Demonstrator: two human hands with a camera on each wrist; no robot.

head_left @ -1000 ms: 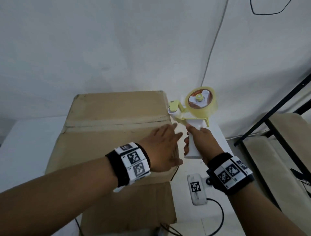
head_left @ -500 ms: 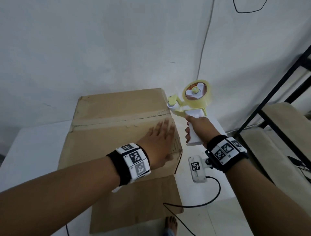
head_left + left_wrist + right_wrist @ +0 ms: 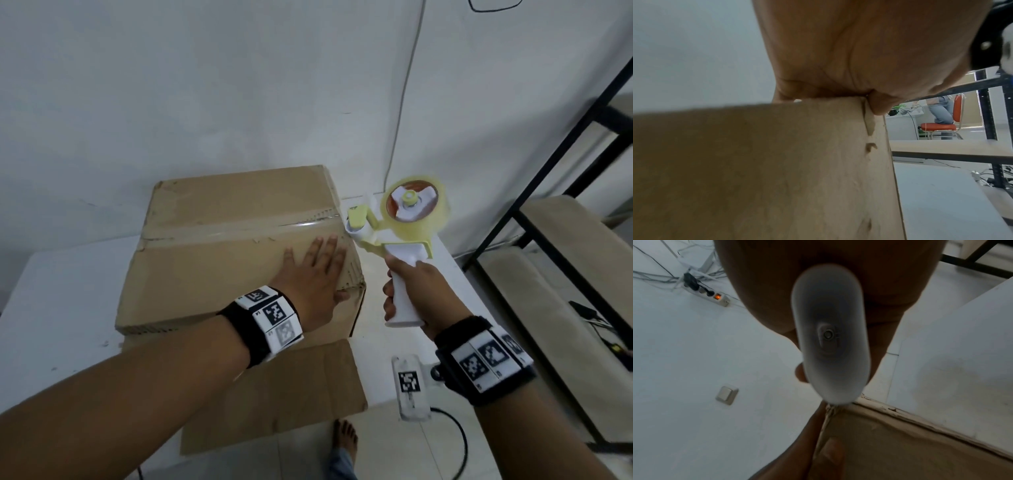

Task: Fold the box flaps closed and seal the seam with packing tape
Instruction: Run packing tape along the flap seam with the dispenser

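Note:
A brown cardboard box [image 3: 219, 253] stands on a white table with its top flaps folded shut. A strip of clear tape [image 3: 246, 231] runs along the seam. My left hand [image 3: 317, 274] lies flat with straight fingers on the near flap by the right edge; in the left wrist view the palm [image 3: 849, 56] presses the cardboard [image 3: 756, 170]. My right hand [image 3: 416, 291] grips the white handle of a yellow tape dispenser [image 3: 407, 219], whose front end sits at the box's right edge by the seam. The handle's butt [image 3: 830, 331] fills the right wrist view.
A flat sheet of cardboard [image 3: 274, 394] hangs over the table's near edge. A white tagged device [image 3: 411, 387] with a black cable lies on the table's right part. A black metal shelf frame [image 3: 548, 205] stands at the right. A bare foot [image 3: 344, 437] shows below.
The head view has pulled back and tilted down. My left hand slid from the box's right corner onto the near flap and lies flatter. The dispenser stays at the seam's right end.

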